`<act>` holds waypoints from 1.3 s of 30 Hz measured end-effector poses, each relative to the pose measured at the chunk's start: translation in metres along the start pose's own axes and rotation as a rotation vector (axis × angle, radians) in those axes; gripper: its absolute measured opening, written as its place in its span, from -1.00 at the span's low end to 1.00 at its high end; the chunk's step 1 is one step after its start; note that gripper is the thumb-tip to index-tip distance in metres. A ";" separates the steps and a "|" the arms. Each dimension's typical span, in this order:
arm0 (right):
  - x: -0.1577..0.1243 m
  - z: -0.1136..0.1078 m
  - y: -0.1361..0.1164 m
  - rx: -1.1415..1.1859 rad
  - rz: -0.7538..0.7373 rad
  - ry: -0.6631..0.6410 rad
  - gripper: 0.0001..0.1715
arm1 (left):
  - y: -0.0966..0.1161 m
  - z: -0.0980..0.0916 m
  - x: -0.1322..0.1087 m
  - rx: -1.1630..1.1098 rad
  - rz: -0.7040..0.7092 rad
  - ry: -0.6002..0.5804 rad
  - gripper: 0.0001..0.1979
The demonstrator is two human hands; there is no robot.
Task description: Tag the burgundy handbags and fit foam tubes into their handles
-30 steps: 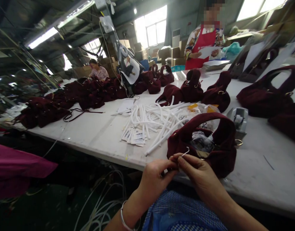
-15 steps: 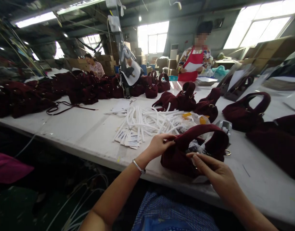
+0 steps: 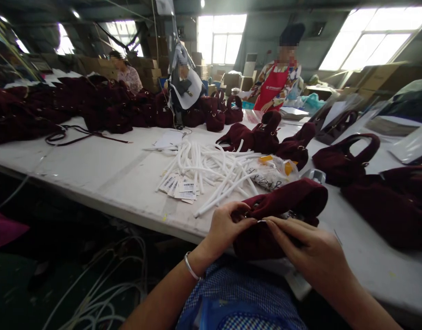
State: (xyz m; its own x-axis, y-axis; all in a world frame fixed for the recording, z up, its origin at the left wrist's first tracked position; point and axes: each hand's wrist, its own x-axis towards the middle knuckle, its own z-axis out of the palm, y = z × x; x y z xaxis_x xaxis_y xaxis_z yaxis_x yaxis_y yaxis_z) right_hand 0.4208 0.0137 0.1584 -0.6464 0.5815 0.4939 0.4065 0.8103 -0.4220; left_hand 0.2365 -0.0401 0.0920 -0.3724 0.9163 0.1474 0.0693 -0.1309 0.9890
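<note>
We see the right hand (image 3: pixel 312 245) pinching a white strip (image 3: pixel 262 221) at a burgundy handbag (image 3: pixel 282 201), the left hand (image 3: pixel 224 227) touching the bag (its grip we cannot tell).

White glare from windows (image 3: pixel 221 40) (featureless panes); murky floor (image 3: pixel 21 288).

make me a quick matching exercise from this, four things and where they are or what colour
Things:
1. nearest bag
2. white strip
3. bracelet
4. tubes

Places or colours:
A. heaped on the table
B. on the left wrist
C. dark red
D. between left hand and right hand

Pairs: 1-C, 2-D, 3-B, 4-A
</note>
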 end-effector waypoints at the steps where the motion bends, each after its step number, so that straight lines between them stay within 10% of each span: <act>1: -0.001 0.000 -0.004 -0.028 -0.014 0.011 -0.72 | -0.001 0.000 -0.001 -0.024 -0.007 0.001 -0.69; 11: 0.007 0.014 -0.006 -0.550 -0.189 0.017 -0.59 | -0.011 0.003 -0.007 -0.386 -0.081 -0.142 -0.59; 19: 0.007 0.018 -0.016 -0.672 -0.244 -0.095 -0.53 | -0.016 0.006 -0.011 -0.433 -0.044 -0.031 -0.64; 39: 0.018 0.025 -0.017 -0.511 -0.085 -0.401 -0.92 | -0.018 -0.003 -0.005 0.101 -0.268 0.066 -0.39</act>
State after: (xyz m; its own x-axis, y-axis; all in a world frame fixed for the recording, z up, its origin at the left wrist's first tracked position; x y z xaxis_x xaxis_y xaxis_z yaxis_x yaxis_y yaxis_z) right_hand 0.3860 0.0088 0.1550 -0.8404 0.5219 0.1460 0.5350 0.8420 0.0697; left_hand 0.2345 -0.0437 0.0731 -0.4495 0.8858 -0.1153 0.0509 0.1543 0.9867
